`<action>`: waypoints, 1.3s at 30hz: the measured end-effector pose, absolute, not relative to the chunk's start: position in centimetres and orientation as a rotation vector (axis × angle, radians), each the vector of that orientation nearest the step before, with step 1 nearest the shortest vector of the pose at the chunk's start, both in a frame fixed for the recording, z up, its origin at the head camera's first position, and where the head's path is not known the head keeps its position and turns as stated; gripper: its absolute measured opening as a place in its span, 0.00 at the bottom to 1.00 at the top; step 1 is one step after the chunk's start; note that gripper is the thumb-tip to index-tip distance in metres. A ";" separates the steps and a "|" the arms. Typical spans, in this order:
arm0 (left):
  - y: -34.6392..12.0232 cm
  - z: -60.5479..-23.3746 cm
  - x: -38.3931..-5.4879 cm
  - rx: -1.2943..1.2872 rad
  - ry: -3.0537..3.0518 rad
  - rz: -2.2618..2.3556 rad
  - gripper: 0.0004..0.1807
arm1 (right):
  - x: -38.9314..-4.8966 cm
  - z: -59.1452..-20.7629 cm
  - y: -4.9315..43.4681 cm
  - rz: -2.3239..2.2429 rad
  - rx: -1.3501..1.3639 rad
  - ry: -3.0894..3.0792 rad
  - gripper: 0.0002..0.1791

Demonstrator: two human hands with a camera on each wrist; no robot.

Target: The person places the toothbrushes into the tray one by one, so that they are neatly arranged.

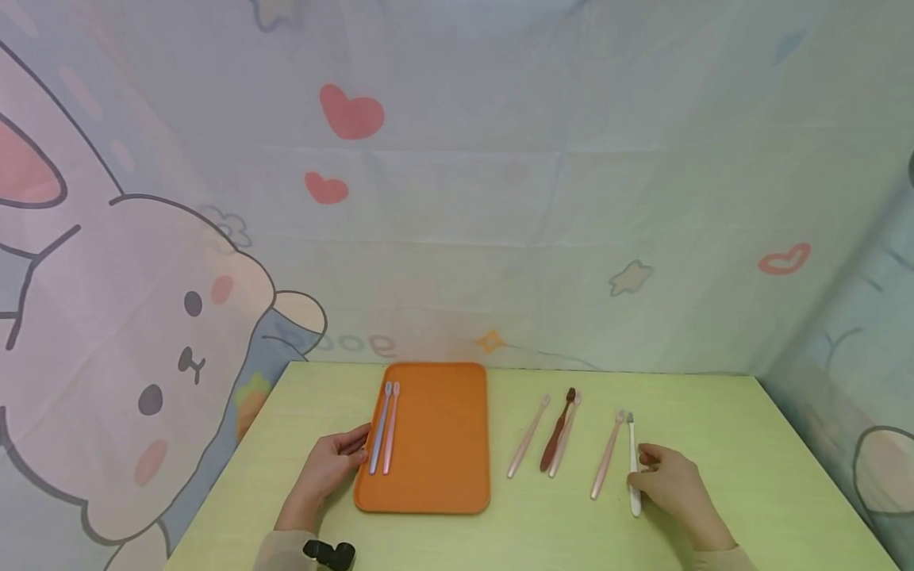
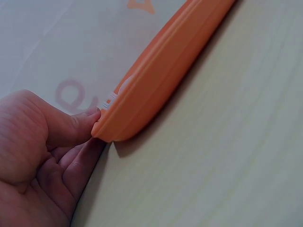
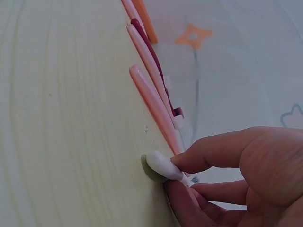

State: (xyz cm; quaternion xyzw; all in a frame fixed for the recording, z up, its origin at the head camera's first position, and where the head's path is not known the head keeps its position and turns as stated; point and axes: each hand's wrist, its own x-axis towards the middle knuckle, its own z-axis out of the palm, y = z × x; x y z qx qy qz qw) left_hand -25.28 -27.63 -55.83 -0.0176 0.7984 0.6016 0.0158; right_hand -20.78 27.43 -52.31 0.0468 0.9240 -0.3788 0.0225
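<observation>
My left hand (image 1: 333, 463) pinches the left edge of an orange tray (image 1: 435, 436); in the left wrist view the thumb lies over its rim with fingers beneath. Along the tray's left side lie a blue toothbrush (image 1: 381, 428) and a pink toothbrush (image 1: 392, 428), side by side, heads toward the wall. At the right of the table my right hand (image 1: 667, 478) pinches a white toothbrush (image 1: 633, 468) between thumb and fingers. In the right wrist view the white handle end (image 3: 162, 164) stands over its shadow, close to the tabletop.
Left of the white toothbrush lies a pink toothbrush (image 1: 607, 456). Nearer the tray are a dark red toothbrush (image 1: 556, 436), a pink one (image 1: 566, 440) against it and another pale pink toothbrush (image 1: 527, 438). A printed cloth wall (image 1: 457, 277) rises behind the yellow-green table (image 1: 428, 543).
</observation>
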 end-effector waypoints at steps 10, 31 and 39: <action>-27.6 -55.8 -25.3 -0.054 2.474 1.884 0.28 | -20.5 -51.8 27.2 -1.135 0.142 2.867 0.36; -27.4 -55.6 -25.2 -0.072 2.479 1.876 0.27 | -20.9 -52.4 28.2 -1.162 0.155 2.860 0.35; -27.6 -55.8 -25.2 -0.069 2.504 1.847 0.28 | -20.8 -52.2 28.4 -1.345 0.172 2.736 0.36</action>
